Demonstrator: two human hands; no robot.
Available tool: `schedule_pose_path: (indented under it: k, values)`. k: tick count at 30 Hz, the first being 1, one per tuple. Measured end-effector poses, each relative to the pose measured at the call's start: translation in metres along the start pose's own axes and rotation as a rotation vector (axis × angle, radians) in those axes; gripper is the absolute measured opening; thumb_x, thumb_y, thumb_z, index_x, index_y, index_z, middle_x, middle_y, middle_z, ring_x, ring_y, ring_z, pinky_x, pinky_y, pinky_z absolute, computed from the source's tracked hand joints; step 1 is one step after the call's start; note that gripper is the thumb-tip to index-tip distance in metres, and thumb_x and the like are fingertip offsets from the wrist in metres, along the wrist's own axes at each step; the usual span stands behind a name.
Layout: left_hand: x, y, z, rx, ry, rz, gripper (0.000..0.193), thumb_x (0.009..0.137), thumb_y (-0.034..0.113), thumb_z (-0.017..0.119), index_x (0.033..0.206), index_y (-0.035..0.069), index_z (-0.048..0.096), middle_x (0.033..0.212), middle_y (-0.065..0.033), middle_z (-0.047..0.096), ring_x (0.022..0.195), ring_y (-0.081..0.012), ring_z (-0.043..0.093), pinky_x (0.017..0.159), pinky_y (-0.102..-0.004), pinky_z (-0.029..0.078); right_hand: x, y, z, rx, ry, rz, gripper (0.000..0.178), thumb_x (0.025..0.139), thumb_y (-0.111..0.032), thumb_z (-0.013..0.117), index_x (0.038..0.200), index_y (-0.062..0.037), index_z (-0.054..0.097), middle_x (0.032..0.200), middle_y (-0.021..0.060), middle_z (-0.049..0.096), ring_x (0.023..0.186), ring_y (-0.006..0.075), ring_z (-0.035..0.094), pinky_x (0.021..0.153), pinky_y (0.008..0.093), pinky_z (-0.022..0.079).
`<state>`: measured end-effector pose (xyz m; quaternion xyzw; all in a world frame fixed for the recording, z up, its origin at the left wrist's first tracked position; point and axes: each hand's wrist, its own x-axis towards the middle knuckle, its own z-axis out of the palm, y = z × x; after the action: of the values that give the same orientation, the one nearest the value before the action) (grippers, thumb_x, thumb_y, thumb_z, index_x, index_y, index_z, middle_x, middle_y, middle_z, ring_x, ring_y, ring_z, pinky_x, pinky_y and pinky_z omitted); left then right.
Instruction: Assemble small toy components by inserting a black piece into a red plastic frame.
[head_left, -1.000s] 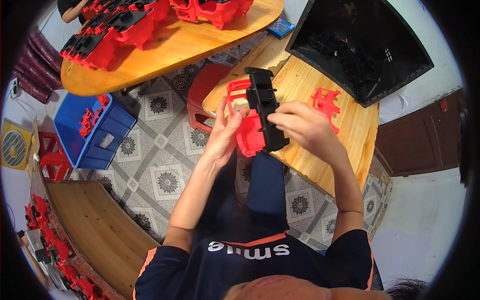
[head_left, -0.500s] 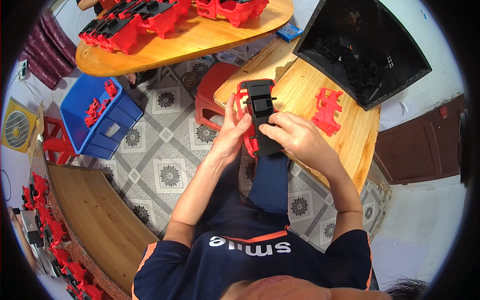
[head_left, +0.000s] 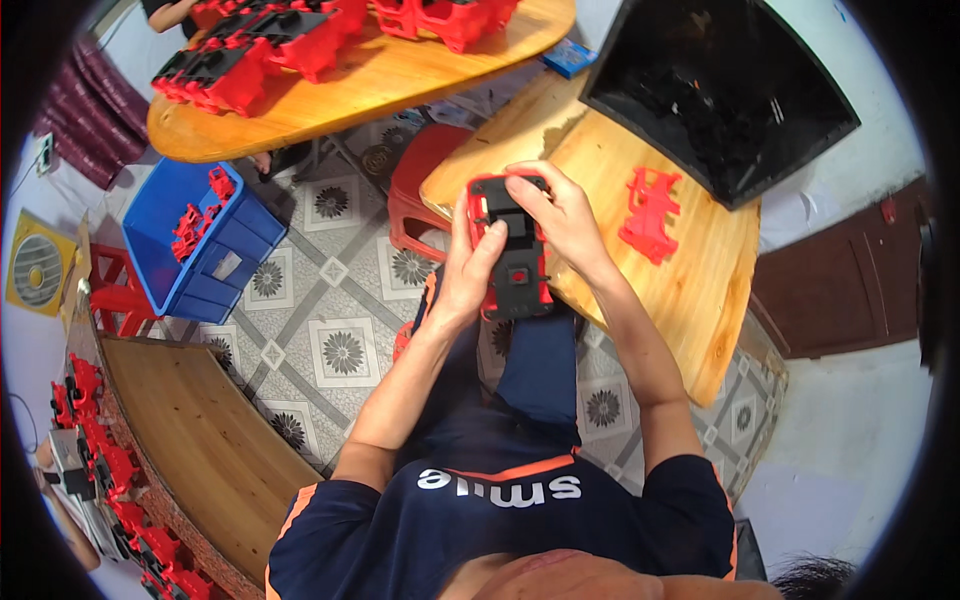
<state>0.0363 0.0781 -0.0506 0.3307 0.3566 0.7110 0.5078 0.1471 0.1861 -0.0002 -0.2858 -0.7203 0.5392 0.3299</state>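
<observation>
Over my lap I hold a toy car chassis (head_left: 517, 290), a red plastic frame with a black plate lying along its top. Red edges show around the plate, and a square hole sits toward its near end. My left hand (head_left: 467, 268) grips the left side, its thumb resting on the black plate. At the far right corner, my right hand (head_left: 562, 215) is closed round the edge with the thumb on top; its other fingers are partly hidden. A second red frame (head_left: 650, 215), without a black plate, lies on the wooden table (head_left: 715, 300) to the right.
A large black bin (head_left: 720, 90) with dark parts stands at the table's far end, beside a small blue box (head_left: 569, 58). Red-and-black assemblies (head_left: 270, 50) crowd another table. A blue crate (head_left: 205, 255) holds red pieces at left, and a red stool (head_left: 415, 190) stands between.
My right hand has moved from the near part of the black plate to its far right corner. The plate, earlier offset to the right, now lines up more closely with the red frame.
</observation>
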Motion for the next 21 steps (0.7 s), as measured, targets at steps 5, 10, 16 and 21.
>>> schedule_pose_path:
  k: [5, 10, 16, 21]
  values:
    - [0.004, 0.047, 0.013, -0.173, 0.145, 0.13, 0.073, 0.096, 0.022, 0.061, 0.154, 0.018, 0.017, 0.145, -0.0128, 0.039, 0.124, -0.0212, 0.05, 0.102, -0.0383, 0.046, -0.023, -0.013, -0.001, 0.287, -0.222, -0.172, 0.089, 0.093, -0.046, 0.064, 0.153, 0.0011, 0.018, 0.146, 0.0146, 0.04, 0.133, 0.0204, 0.041, 0.109, 0.0321, 0.035]
    - [0.017, 0.067, 0.013, -0.2, 0.359, 0.445, 0.044, 0.097, 0.025, 0.061, 0.132, 0.009, 0.039, 0.12, -0.0088, 0.055, 0.103, -0.0156, 0.059, 0.092, -0.0327, 0.051, -0.044, -0.023, 0.04, 0.129, -0.021, -0.149, 0.082, 0.09, -0.038, 0.071, 0.147, 0.0051, 0.032, 0.139, 0.0162, 0.049, 0.127, 0.0217, 0.049, 0.106, 0.0345, 0.039]
    - [-0.021, 0.13, -0.026, 0.004, 0.326, 0.651, 0.086, 0.089, 0.017, 0.069, 0.151, 0.007, 0.01, 0.137, -0.0133, 0.043, 0.123, -0.0219, 0.047, 0.105, -0.0388, 0.04, -0.003, -0.093, 0.117, 0.13, -0.013, -0.347, 0.066, 0.087, -0.024, 0.076, 0.138, 0.0036, 0.045, 0.126, 0.0153, 0.059, 0.11, 0.0196, 0.059, 0.095, 0.031, 0.048]
    - [-0.022, 0.185, -0.098, -0.012, 0.71, 0.855, 0.08, 0.089, 0.021, 0.069, 0.149, 0.009, 0.018, 0.136, -0.0108, 0.045, 0.119, -0.0211, 0.052, 0.102, -0.038, 0.045, 0.053, -0.093, 0.166, 0.17, -0.372, -0.5, 0.092, 0.085, -0.047, 0.073, 0.15, -0.0002, 0.028, 0.145, 0.0307, 0.041, 0.135, 0.0336, 0.045, 0.105, 0.041, 0.04]
